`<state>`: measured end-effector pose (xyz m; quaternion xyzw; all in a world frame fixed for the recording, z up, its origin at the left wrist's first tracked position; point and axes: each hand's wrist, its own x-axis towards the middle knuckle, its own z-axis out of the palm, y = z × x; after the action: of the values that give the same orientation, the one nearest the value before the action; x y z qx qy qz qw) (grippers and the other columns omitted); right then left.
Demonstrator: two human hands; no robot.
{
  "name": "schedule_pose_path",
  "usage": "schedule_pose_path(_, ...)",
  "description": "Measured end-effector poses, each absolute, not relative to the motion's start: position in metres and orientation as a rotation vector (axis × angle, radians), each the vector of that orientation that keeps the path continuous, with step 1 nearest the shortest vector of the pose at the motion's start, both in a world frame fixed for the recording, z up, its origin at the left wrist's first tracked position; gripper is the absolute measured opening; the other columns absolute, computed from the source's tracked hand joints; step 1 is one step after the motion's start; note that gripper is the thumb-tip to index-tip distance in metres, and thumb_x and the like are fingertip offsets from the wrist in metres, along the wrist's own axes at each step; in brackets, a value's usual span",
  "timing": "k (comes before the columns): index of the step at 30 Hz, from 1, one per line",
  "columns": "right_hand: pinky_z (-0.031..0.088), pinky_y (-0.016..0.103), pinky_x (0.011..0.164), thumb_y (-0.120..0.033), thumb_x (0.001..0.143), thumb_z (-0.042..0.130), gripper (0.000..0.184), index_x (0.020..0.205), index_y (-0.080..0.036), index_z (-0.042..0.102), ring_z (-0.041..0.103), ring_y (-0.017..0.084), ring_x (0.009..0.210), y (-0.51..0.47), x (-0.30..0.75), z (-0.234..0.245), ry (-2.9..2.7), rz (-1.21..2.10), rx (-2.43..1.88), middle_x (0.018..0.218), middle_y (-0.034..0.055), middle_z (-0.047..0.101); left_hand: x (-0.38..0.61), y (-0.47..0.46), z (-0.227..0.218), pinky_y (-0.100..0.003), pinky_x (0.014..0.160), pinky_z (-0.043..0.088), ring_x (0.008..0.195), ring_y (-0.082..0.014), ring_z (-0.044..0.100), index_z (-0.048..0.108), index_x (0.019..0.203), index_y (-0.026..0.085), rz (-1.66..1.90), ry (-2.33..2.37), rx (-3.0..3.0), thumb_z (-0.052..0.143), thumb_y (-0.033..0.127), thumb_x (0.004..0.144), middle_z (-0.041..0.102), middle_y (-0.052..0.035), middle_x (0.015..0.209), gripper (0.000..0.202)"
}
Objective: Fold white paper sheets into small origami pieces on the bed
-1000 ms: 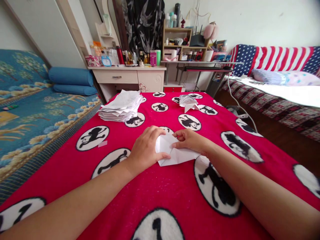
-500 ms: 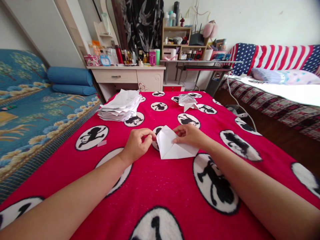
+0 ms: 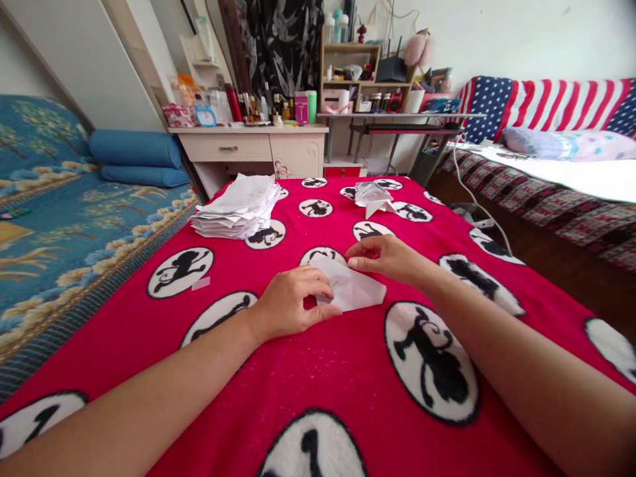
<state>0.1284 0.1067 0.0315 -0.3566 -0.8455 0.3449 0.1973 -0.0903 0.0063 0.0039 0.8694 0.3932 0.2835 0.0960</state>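
Note:
A folded sheet of white paper (image 3: 355,289) rests on the red patterned blanket, slightly raised and with its creases showing. My left hand (image 3: 293,301) holds its left edge, the fingers curled over the paper and the thumb at the lower edge. At the upper right edge, my right hand (image 3: 380,258) pinches the paper between thumb and fingers. Part of the left side is hidden behind the left fingers.
A thick stack of white paper sheets (image 3: 237,209) lies at the back left of the blanket (image 3: 308,377). Several folded paper pieces (image 3: 372,197) sit at the back right. A small pale scrap (image 3: 201,283) lies left of my hands.
The folded paper has been turned, so a different face shows. My left hand has shifted right and down onto its edge; my right hand has moved slightly up and right.

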Motion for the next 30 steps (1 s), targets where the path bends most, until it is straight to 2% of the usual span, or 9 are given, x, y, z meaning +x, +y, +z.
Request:
schedule_pose_path(3, 0.043, 0.024, 0.06, -0.044, 0.069, 0.072, 0.04, 0.097, -0.015, 0.069, 0.057, 0.014, 0.068, 0.091, 0.131, 0.033, -2.411, 0.989, -0.981, 0.076, 0.0022, 0.065, -0.089, 0.006, 0.0, -0.03, 0.078, 0.046, 0.084, -0.0178, 0.059, 0.065, 0.087, 0.018, 0.848, 1.269, 2.533, 0.067, 0.036, 0.08, 0.067, -0.0045, 0.088, 0.02)
schedule_pose_path(7, 0.04, 0.024, 0.059, -0.03, 0.063, 0.079, 0.034, 0.09, -0.017, 0.064, 0.054, 0.014, 0.068, 0.073, 0.129, 0.019, -2.377, 0.612, -1.183, 0.077, 0.0007, 0.061, -0.087, 0.006, -0.003, -0.029, 0.074, 0.048, 0.083, -0.0164, 0.06, 0.063, 0.104, 0.02, 0.886, 1.361, 2.442, 0.07, 0.029, 0.077, 0.066, -0.0037, 0.096, 0.03)
schedule_pose_path(12, 0.039, 0.026, 0.063, -0.039, 0.077, 0.068, 0.033, 0.103, -0.019, 0.066, 0.055, 0.015, 0.072, 0.068, 0.13, 0.001, -2.309, 0.386, -1.328, 0.089, 0.005, 0.061, -0.088, 0.008, -0.004, -0.031, 0.084, 0.046, 0.093, -0.0174, 0.058, 0.072, 0.095, 0.024, 0.835, 1.232, 2.563, 0.063, 0.026, 0.083, 0.065, -0.0035, 0.099, 0.014)
schedule_pose_path(15, 0.042, 0.027, 0.07, -0.041, 0.081, 0.063, 0.029, 0.102, -0.022, 0.07, 0.057, 0.017, 0.081, 0.07, 0.13, -0.001, -2.3, 0.387, -1.287, 0.094, 0.0063, 0.062, -0.089, 0.009, -0.004, -0.031, 0.085, 0.046, 0.093, -0.0178, 0.058, 0.073, 0.094, 0.024, 0.83, 1.216, 2.595, 0.061, 0.026, 0.085, 0.065, -0.0041, 0.098, 0.015)
schedule_pose_path(18, 0.043, 0.029, 0.076, -0.037, 0.082, 0.063, 0.024, 0.097, -0.021, 0.073, 0.057, 0.018, 0.086, 0.072, 0.127, -0.001, -2.279, 0.45, -1.199, 0.093, 0.0063, 0.063, -0.089, 0.009, -0.004, -0.031, 0.085, 0.046, 0.093, -0.0177, 0.058, 0.073, 0.095, 0.024, 0.823, 1.213, 2.612, 0.061, 0.026, 0.085, 0.066, -0.0041, 0.098, 0.016)
schedule_pose_path(24, 0.045, 0.03, 0.079, -0.031, 0.083, 0.063, 0.017, 0.09, -0.02, 0.072, 0.058, 0.019, 0.087, 0.07, 0.122, -0.003, -2.172, 0.454, -1.073, 0.094, 0.0063, 0.064, -0.089, 0.01, -0.004, -0.031, 0.086, 0.046, 0.094, -0.0174, 0.057, 0.073, 0.094, 0.023, 0.808, 1.193, 2.644, 0.061, 0.026, 0.085, 0.065, -0.0042, 0.099, 0.015)
schedule_pose_path(30, 0.044, 0.037, 0.087, -0.034, 0.079, 0.067, 0.028, 0.103, -0.018, 0.07, 0.058, 0.023, 0.096, 0.074, 0.119, -0.009, -2.267, 0.357, -1.044, 0.102, 0.0089, 0.064, -0.089, 0.009, -0.004, -0.032, 0.086, 0.048, 0.096, -0.0179, 0.057, 0.072, 0.096, 0.022, 0.799, 1.188, 2.657, 0.06, 0.027, 0.086, 0.065, -0.0046, 0.099, 0.017)
